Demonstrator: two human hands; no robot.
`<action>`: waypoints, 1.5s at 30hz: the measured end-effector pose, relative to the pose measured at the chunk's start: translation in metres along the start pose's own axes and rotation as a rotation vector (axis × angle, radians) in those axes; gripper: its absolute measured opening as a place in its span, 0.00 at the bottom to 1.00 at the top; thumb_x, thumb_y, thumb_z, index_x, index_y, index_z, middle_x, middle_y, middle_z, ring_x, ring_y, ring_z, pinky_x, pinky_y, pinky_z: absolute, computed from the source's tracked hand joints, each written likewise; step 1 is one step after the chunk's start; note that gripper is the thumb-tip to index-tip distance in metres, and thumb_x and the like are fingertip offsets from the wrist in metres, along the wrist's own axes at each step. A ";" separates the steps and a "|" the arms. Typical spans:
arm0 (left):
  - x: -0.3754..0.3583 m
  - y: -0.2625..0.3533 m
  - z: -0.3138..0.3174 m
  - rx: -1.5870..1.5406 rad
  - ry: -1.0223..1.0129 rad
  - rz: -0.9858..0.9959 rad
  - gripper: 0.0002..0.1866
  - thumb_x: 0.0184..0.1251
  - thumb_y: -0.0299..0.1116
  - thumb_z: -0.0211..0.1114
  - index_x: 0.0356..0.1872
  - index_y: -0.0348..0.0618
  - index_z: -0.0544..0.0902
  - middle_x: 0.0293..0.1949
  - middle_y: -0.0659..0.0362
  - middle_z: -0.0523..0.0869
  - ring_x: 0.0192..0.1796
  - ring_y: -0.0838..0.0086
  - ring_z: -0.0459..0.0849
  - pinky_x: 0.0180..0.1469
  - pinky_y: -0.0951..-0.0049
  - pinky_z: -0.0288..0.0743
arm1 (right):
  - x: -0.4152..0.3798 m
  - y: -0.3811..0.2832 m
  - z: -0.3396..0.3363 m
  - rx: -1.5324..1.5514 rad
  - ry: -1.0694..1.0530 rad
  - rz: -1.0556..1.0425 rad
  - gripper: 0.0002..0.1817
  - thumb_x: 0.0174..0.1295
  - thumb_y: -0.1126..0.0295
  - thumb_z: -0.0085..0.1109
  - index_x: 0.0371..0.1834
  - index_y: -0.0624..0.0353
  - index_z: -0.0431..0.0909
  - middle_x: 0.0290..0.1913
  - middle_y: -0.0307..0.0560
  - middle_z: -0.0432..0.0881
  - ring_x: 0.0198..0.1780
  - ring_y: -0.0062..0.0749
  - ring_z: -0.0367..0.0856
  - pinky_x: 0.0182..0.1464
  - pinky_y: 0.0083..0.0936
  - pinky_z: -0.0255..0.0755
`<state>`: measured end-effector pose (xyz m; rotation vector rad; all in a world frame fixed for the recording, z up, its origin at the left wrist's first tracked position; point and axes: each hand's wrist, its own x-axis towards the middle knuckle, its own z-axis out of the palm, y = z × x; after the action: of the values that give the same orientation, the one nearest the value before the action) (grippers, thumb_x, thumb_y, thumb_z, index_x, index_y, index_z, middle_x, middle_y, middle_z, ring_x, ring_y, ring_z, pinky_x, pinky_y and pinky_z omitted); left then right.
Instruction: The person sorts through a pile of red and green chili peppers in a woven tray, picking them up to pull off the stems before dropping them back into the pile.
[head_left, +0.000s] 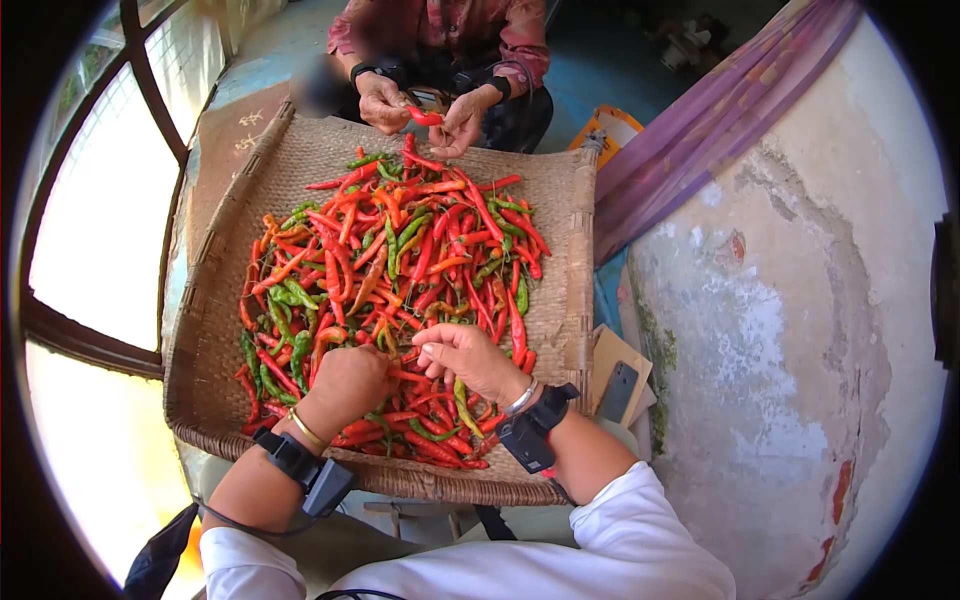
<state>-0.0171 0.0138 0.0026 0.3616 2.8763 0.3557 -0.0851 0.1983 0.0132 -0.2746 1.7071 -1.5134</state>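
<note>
We are sitting over a wide woven winnowing tray (560,230), whose raised rim is keeping the load from sliding off and whose flat bed is letting everything spread thin enough to pick through. On it a heap of chili peppers (400,270) is lying, red, orange and green mixed together, piled toward the middle and toward our side so that both of us can reach in.

Across the tray a co-worker's hands (420,110) are pinching a single red chili (425,117) between them, lifted just above the far rim, probably so the stem end can be worked free of the pile.

Our left hand (345,385) is pressing down into the near edge of the heap, fingers curled under and hidden among the peppers; we cannot tell whether it is clasping one or merely resting there. Our right hand (465,360) is hovering just above the peppers beside it, fingertips drawn together as if nipping something small, though what, if anything, is between them is too small to tell.

To the right of the tray a dark phone (618,390) is lying on a piece of cardboard (605,352), set aside near the wall.

Some pale characters are showing on the reddish surface (235,130) beyond the tray's far-left corner, but we are not managing to read them. No brand or label is legible elsewhere.
</note>
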 end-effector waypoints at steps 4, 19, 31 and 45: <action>0.001 0.002 -0.005 -0.152 0.254 -0.045 0.09 0.52 0.37 0.60 0.27 0.42 0.79 0.24 0.52 0.80 0.27 0.58 0.80 0.28 0.61 0.74 | 0.001 0.003 0.002 -0.064 0.042 -0.063 0.14 0.62 0.70 0.50 0.48 0.65 0.72 0.33 0.38 0.77 0.31 0.15 0.75 0.30 0.13 0.71; -0.001 0.010 -0.010 -0.836 0.348 -0.155 0.07 0.62 0.29 0.57 0.30 0.34 0.78 0.15 0.62 0.74 0.18 0.83 0.70 0.21 0.78 0.65 | -0.001 0.005 0.008 0.025 0.099 -0.104 0.15 0.62 0.66 0.52 0.49 0.60 0.69 0.33 0.37 0.76 0.31 0.17 0.74 0.27 0.11 0.68; -0.007 0.017 -0.005 -0.856 0.111 0.079 0.10 0.54 0.33 0.65 0.30 0.37 0.77 0.19 0.51 0.78 0.22 0.64 0.79 0.27 0.70 0.71 | 0.000 0.017 0.004 0.412 0.104 -0.026 0.14 0.63 0.59 0.51 0.34 0.59 0.75 0.20 0.35 0.74 0.18 0.14 0.70 0.20 0.10 0.65; -0.015 -0.029 -0.022 0.082 0.265 -0.154 0.12 0.46 0.33 0.65 0.34 0.44 0.77 0.25 0.54 0.79 0.31 0.59 0.80 0.33 0.62 0.73 | 0.001 -0.001 -0.046 0.836 0.136 -0.213 0.19 0.64 0.58 0.47 0.52 0.57 0.69 0.40 0.46 0.81 0.37 0.27 0.80 0.36 0.24 0.73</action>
<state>-0.0145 -0.0220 0.0185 0.1113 3.1592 0.2777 -0.1177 0.2313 0.0107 0.0962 1.0219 -2.2949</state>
